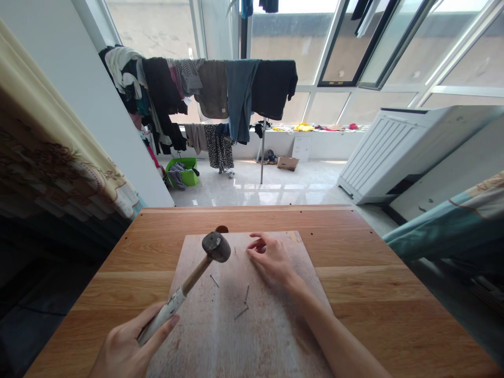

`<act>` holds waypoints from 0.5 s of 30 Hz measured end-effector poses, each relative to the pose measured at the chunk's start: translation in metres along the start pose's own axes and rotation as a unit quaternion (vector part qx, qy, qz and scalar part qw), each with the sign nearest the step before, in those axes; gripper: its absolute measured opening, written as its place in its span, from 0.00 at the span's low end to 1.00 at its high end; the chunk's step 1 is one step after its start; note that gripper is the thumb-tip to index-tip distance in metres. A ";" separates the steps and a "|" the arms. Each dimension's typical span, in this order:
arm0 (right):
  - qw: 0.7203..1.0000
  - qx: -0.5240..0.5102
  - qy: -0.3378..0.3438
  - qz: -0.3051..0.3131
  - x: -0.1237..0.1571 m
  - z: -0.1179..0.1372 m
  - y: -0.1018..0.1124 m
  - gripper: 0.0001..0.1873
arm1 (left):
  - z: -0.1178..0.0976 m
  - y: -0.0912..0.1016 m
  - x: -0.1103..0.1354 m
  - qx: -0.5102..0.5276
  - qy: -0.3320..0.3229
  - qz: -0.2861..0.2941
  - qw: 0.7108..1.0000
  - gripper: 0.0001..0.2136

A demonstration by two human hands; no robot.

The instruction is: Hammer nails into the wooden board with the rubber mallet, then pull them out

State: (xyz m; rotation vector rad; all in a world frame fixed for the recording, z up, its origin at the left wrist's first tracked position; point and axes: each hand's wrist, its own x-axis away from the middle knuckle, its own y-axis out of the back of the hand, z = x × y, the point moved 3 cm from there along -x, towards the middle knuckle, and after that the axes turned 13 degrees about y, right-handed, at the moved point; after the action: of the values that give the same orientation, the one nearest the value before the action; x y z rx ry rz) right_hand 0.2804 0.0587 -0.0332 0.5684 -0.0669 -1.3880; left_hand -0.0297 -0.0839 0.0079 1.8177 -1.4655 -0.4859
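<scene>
My left hand (128,344) is closed around the pale handle of a hammer (197,273), whose dark round head hangs above a worn wooden board (275,315). My right hand (271,257) rests on the board's far part, thumb and fingers pinched together near the board surface; what they hold is too small to make out. A thin nail (235,251) stands upright just left of those fingers. Three loose nails (244,302) lie on the board between my hands.
The board lies on a wooden table (374,283). Beyond it are a tiled floor, a rack of hanging clothes (220,94), a green basket (183,172), a white appliance (397,152) at right and curtains on both sides.
</scene>
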 end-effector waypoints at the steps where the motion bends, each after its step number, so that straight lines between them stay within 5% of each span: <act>1: 1.000 0.006 0.000 -0.005 0.001 0.001 -0.001 0.21 | 0.000 0.000 0.000 0.000 0.000 0.001 1.000 0.17; 15: 0.994 0.093 0.042 -0.033 0.006 0.002 -0.006 0.33 | -0.002 0.000 -0.001 -0.002 -0.004 0.004 1.000 0.17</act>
State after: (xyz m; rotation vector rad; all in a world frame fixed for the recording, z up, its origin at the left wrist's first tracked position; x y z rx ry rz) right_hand 0.2755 0.0520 -0.0359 0.7907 -0.1115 -1.4287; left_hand -0.0288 -0.0827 0.0092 1.8070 -1.4759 -0.4932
